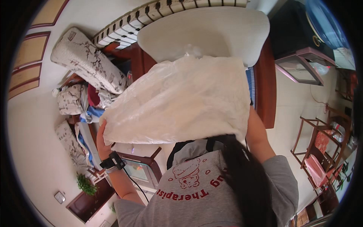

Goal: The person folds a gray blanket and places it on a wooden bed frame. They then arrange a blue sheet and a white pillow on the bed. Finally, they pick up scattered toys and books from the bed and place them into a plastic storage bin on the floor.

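A large translucent whitish plastic bag (pixel 181 105) is spread wide in front of me, its surface wrinkled. My left hand (pixel 102 137) grips its left edge, with a black device strapped at the wrist. On the right, my forearm reaches behind the plastic, which hides my right hand. Beyond the bag's ragged far edge lies a white ribbed cushion or pillow (pixel 210 34), partly covered by the plastic. Under it shows a reddish-brown wooden surface (pixel 265 93) with a strip of blue cloth (pixel 251 85).
Rolled, floral-patterned bedding (pixel 88 59) leans at the left, above heaped cloth items. A slatted white rack or radiator (pixel 170 8) runs along the back. On the right are a dark cabinet (pixel 292 31), a blue basin (pixel 326 22) and wooden chairs (pixel 320 142). A glass-topped table (pixel 139 170) stands lower left.
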`<state>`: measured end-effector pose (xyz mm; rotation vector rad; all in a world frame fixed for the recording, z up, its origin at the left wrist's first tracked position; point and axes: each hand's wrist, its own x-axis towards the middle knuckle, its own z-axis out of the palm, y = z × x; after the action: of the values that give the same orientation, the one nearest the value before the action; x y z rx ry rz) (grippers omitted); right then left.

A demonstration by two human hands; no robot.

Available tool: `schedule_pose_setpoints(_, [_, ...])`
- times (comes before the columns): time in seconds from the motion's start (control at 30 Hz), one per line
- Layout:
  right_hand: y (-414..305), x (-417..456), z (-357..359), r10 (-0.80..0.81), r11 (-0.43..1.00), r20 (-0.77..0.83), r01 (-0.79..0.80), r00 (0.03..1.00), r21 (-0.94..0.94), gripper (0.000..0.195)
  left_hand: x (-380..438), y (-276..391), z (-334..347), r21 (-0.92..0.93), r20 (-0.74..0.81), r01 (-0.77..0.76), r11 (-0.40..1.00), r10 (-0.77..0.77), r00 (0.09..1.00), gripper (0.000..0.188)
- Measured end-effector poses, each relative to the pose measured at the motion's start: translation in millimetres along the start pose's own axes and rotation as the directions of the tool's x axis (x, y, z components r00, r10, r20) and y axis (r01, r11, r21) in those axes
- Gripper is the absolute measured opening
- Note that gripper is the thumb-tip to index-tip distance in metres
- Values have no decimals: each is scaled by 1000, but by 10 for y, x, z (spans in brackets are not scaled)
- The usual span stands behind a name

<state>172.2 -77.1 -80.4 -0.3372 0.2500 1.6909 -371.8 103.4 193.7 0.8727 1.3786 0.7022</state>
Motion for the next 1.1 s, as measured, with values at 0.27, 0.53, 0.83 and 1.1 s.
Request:
schedule_pose_setpoints(0.27, [-314, -173, -259, -255, 955, -221, 209, 941, -210, 39, 284, -691, -906, -217, -51, 246, 945, -262, 964, 43])
schedule_pose_setpoints(0.53, [-1296, -421, -90, -297, 628, -281, -35, 913, -778, 26, 1782, -319, 139, 573, 422, -508, 643, 300, 856, 59])
schedule_pose_setpoints(0.83, [-2029, -1252, 3617, -748, -98, 543, 746, 381, -659, 70, 1988, 1988, 1409, -279, -19, -736, 616, 763, 646, 49])
schedule_pose_setpoints(1.1, [-2578, -486, 2089, -720, 225, 192, 486, 667, -844, 70, 3323, 688, 1690, -67, 18, -390, 918, 392, 920, 33])
